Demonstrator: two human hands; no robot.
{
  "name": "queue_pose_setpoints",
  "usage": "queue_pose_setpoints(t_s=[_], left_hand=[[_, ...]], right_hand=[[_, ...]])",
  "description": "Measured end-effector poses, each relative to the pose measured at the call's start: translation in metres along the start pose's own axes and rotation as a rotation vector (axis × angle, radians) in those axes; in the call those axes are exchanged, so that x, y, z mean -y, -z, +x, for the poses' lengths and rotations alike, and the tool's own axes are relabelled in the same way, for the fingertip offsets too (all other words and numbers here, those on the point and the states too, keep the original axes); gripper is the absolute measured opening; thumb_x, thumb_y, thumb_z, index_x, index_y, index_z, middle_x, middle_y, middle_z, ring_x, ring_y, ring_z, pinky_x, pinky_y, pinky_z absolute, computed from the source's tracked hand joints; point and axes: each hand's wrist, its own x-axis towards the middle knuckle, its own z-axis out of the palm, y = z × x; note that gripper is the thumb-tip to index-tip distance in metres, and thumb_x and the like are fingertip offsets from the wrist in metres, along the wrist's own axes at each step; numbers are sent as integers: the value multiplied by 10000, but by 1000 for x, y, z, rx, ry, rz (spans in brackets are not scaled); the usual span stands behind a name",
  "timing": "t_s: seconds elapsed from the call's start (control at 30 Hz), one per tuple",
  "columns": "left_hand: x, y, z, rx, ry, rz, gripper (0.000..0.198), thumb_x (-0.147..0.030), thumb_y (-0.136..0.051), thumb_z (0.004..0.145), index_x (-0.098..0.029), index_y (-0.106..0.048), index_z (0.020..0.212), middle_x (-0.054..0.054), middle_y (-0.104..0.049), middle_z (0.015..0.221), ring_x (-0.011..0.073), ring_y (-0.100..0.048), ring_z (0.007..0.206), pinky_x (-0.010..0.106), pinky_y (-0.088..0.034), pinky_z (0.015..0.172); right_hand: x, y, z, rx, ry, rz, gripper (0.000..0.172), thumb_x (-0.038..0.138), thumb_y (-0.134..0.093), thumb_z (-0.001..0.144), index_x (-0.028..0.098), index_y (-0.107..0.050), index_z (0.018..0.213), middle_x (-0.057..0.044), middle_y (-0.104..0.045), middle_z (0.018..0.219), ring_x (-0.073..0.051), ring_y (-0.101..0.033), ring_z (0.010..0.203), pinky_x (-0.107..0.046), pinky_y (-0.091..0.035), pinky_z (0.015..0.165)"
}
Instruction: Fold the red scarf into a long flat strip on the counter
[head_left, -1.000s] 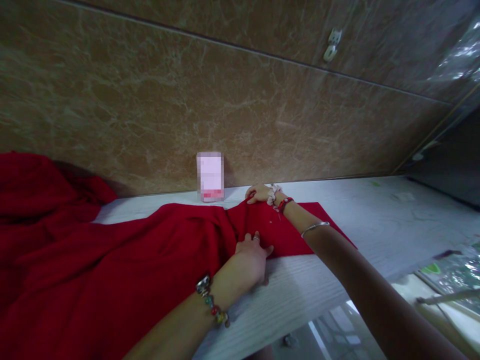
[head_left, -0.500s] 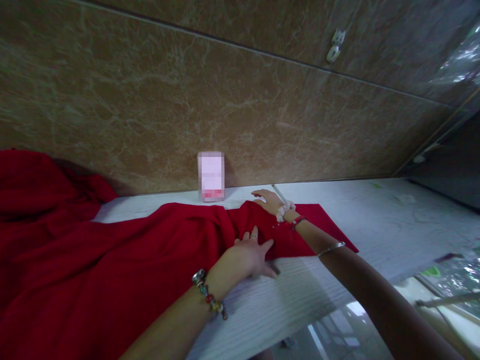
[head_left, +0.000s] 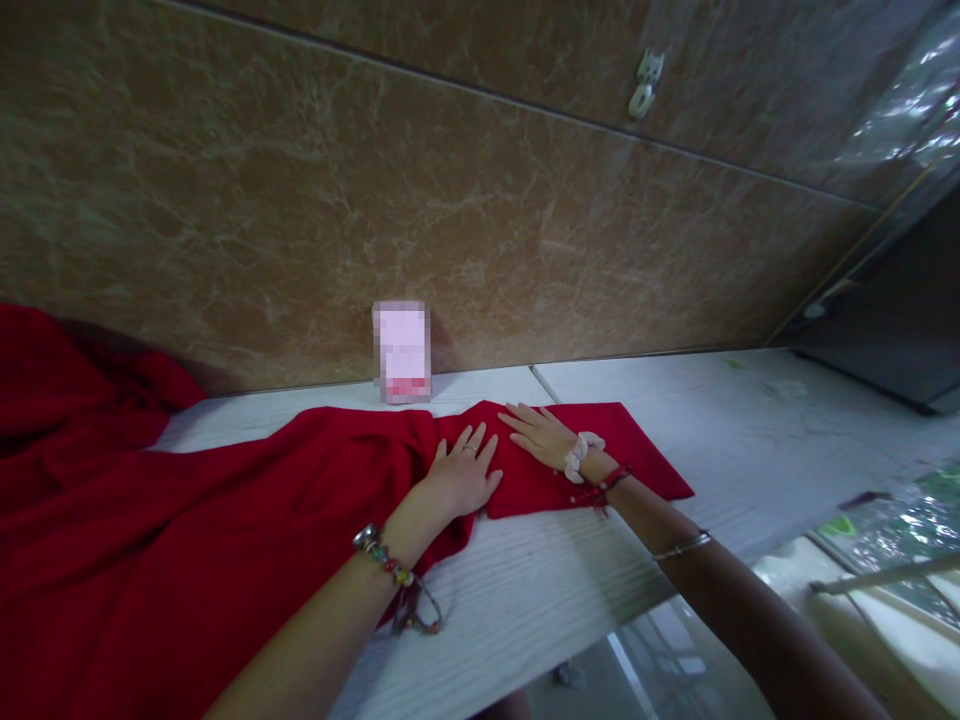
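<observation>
Red cloth (head_left: 247, 500) lies along the pale wood-grain table, loosely rumpled at the left and flat at its right end, which has straight edges. My left hand (head_left: 461, 475) rests on the cloth with its fingers spread, a ring on one finger and a beaded bracelet at the wrist. Just right of it, my right hand (head_left: 541, 437) lies flat on the smooth part, fingers stretched toward the left. A pale scrunchie (head_left: 583, 456) and a red string are round the right wrist, with a silver bangle further up the arm.
A blurred-out phone-like object (head_left: 403, 350) leans upright against the brown marbled wall (head_left: 300, 200) behind the cloth. The white table (head_left: 750, 420) runs on to a dark box-like object (head_left: 892, 310) at the right. A small white fitting (head_left: 646, 84) is on the wall.
My left hand has shifted up and left and now lies flatter on the cloth. My right hand has come down onto the cloth. The cloth's right part looks smoother, and the view has shifted slightly.
</observation>
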Motion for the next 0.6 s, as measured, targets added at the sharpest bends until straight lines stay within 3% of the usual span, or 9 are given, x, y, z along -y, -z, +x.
queue_pose_setpoints(t_s=[0.17, 0.43, 0.5, 0.6], left_hand=[[-1, 9, -4, 97, 75, -31, 629, -485, -243, 844, -170, -136, 1377, 122, -19, 1447, 272, -74, 1315, 488, -186, 1009], [-4, 9, -8, 143, 116, -65, 654, -521, -244, 828, -213, -87, 1383, 93, 35, 1446, 291, -16, 1314, 543, -166, 996], [-4, 8, -8, 137, 125, -70, 658, -525, -249, 824, -217, -87, 1383, 87, 40, 1446, 303, -13, 1312, 557, -163, 991], [-5, 7, -7, 130, 142, -74, 657, -528, -248, 819, -232, -84, 1382, 71, 46, 1447, 315, -9, 1310, 574, -164, 984]], right_hand=[[-15, -7, -4, -48, -55, -22, 470, 367, -233, 895, 235, -297, 1341, -48, -278, 1407, -204, -217, 1290, -438, -236, 1028], [-96, -7, -43, -16, -448, -57, 467, 359, -214, 886, 254, -330, 1326, -60, -322, 1384, -238, -260, 1270, -489, -253, 1010], [-96, -2, -47, -36, -501, -70, 471, 369, -215, 885, 250, -338, 1323, -77, -328, 1380, -258, -268, 1266, -511, -258, 998], [-68, 2, -47, -102, -406, -66, 480, 383, -232, 885, 240, -309, 1337, -67, -263, 1412, -253, -191, 1294, -511, -226, 1012]])
